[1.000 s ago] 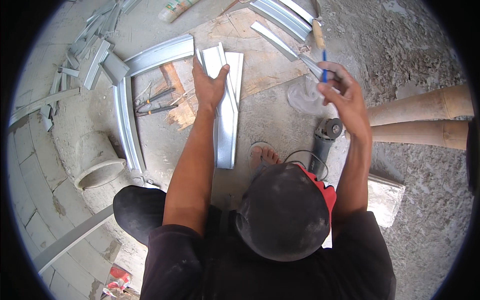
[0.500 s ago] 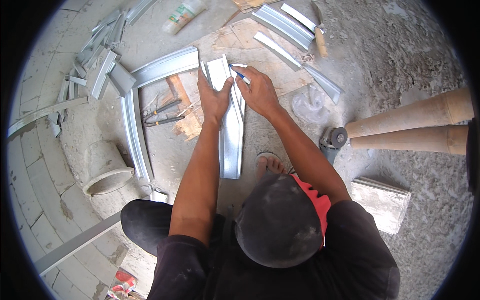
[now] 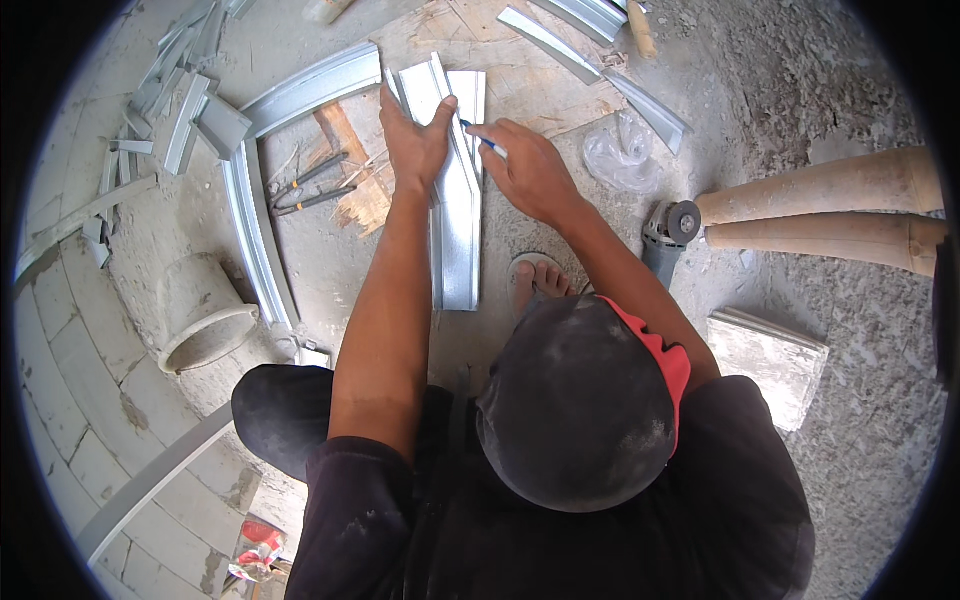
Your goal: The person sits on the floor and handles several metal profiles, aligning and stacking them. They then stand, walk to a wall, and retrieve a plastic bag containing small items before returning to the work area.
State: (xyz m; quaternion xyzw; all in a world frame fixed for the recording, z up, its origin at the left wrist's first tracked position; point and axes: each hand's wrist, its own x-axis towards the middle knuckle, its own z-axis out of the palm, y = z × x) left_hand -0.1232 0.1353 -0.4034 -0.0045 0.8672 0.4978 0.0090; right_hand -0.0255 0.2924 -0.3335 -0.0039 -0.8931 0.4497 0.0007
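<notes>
My left hand is closed round a short silvery metal channel, thumb over its right edge. This piece lies at a slight slant on a longer metal channel, whose far end shows to its right. A blue-and-white pen is pinched in my right hand. Its tip is at the right edge of the upper channel, just nearer to me than my left thumb. Whether the tip touches the metal I cannot tell.
Curved metal channels and a pair of dark-handled pliers lie left. A bucket rests tipped on its side. On the right are a plastic bag, an angle grinder, bamboo poles and stacked boards.
The whole view has shifted, so the floor things sit higher in the picture. The upper channel has slid left, baring more of the lower one's far end. The pen is now nearer than my left thumb.
</notes>
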